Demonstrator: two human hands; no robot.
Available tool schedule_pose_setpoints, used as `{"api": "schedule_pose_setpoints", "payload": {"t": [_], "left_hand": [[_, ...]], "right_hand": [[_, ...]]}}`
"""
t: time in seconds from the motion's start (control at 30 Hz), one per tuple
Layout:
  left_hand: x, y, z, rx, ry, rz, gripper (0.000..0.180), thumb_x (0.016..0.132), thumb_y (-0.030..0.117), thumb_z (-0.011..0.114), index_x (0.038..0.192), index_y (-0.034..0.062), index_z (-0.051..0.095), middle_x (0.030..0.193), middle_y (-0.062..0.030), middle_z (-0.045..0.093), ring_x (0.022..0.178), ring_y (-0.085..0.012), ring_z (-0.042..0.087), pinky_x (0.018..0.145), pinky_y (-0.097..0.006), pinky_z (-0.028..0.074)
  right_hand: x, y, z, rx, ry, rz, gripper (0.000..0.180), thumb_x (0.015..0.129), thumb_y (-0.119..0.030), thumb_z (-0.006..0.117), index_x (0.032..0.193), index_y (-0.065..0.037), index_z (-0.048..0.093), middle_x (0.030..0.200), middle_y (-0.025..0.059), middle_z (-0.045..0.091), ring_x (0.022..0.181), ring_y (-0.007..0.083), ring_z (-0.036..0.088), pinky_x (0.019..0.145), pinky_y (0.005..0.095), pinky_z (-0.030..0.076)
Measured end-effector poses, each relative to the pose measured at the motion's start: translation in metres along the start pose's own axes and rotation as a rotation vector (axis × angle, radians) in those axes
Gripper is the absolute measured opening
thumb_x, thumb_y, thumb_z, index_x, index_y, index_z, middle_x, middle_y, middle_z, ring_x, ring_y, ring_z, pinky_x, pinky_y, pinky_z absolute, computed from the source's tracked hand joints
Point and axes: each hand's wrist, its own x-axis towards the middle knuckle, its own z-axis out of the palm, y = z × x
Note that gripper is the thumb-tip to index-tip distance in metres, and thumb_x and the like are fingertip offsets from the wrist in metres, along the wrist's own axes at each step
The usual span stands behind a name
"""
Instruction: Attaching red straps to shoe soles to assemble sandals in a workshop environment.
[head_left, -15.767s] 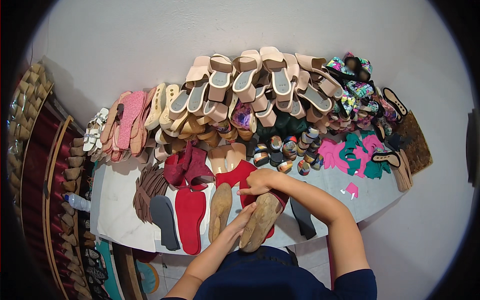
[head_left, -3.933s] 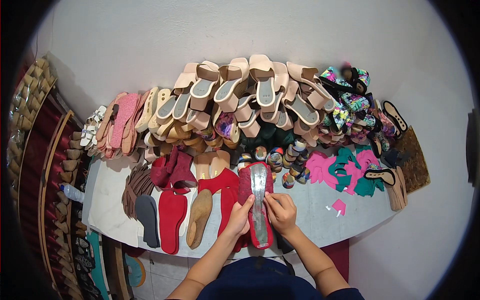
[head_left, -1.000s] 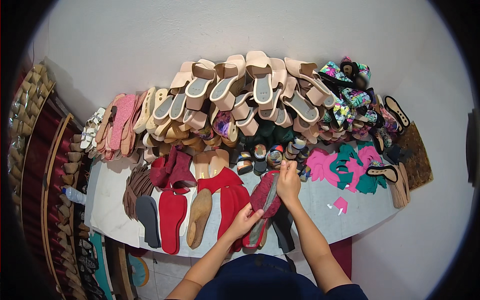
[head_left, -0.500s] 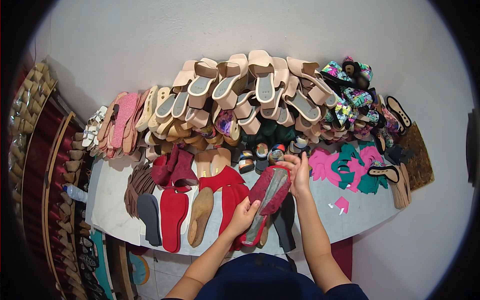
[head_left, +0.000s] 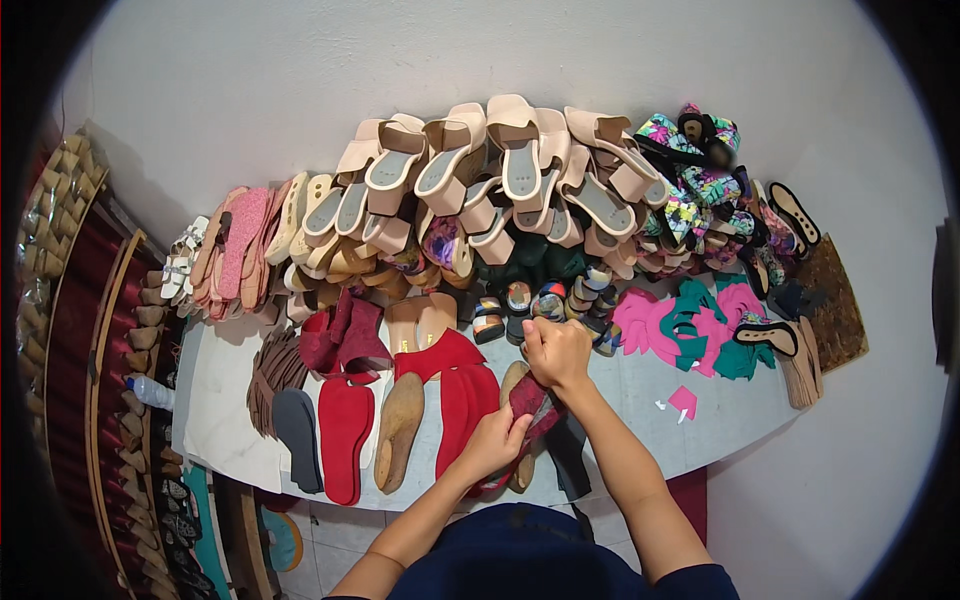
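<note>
A half-made burgundy shoe point(head_left: 541, 408), with patterned cloth and a grey strip, is held tilted over the table's front edge. Around its near part my left hand point(head_left: 494, 444) is closed, thumb on top. My right hand point(head_left: 560, 355) is balled into a fist at the shoe's far end and hides that end. Behind the hands lies a wooden shoe last point(head_left: 514, 380), partly covered. To the left rest red soles point(head_left: 466, 405), another wooden shoe last point(head_left: 400, 432), a red sole pair point(head_left: 346, 435) and a dark grey sole point(head_left: 297, 430).
Beige heeled sandals point(head_left: 522, 160) are heaped along the wall. Pink and green cut pieces point(head_left: 690, 325) lie at the right. Brown strips point(head_left: 275, 375) and burgundy cloth pieces point(head_left: 350, 335) lie at the left. A rack of shoe lasts point(head_left: 140, 360) stands beside the table point(head_left: 660, 445).
My right hand has gone from spread fingers beside the shoe to a fist at its far end. The shoe has turned, so its broad grey-striped face shows less.
</note>
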Motion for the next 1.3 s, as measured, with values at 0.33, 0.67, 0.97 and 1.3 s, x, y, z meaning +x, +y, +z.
{"api": "schedule_pose_setpoints", "payload": {"t": [0.33,0.67,0.97,1.3], "left_hand": [[-0.001,-0.022,0.0,-0.201,-0.041,-0.043,0.029,0.087,0.016,0.042,0.108,-0.0023,0.044,0.091,-0.0104,0.058,0.082,-0.0142,0.054,0.073,-0.028,0.042],[-0.007,-0.037,0.011,-0.506,-0.08,-0.065,0.033,0.089,0.018,0.039,0.116,-0.0011,0.039,0.104,-0.0068,0.052,0.093,-0.0124,0.049,0.083,-0.027,0.037],[-0.017,-0.05,-0.006,-1.138,-0.105,-0.306,0.033,0.087,0.019,0.041,0.115,0.002,0.04,0.111,-0.0083,0.05,0.102,-0.0172,0.047,0.09,-0.032,0.035],[-0.026,-0.06,-0.026,-1.712,-0.196,-0.357,0.047,0.079,0.02,0.048,0.119,0.0,0.035,0.118,-0.017,0.044,0.109,-0.0316,0.042,0.095,-0.041,0.031]], "right_hand": [[0.011,0.021,0.002,0.362,-0.465,0.626,0.069,0.084,-0.053,0.019,0.055,-0.006,0.06,0.053,0.0185,0.054,0.055,0.0348,0.055,0.058,0.0417,0.043],[-0.009,0.027,0.029,-0.095,-0.223,0.142,0.057,0.086,-0.042,0.028,0.053,-0.007,0.058,0.051,0.0116,0.054,0.051,0.0317,0.054,0.051,0.0409,0.042],[-0.034,0.066,0.018,0.762,-0.022,0.737,0.063,0.089,-0.044,0.019,0.075,0.004,0.056,0.059,0.0109,0.057,0.052,0.0142,0.055,0.052,0.0228,0.045],[-0.111,0.095,0.012,0.099,-0.081,0.617,0.034,0.082,-0.029,0.048,0.091,0.003,0.052,0.078,0.0131,0.057,0.068,0.022,0.055,0.063,0.0316,0.043]]}}
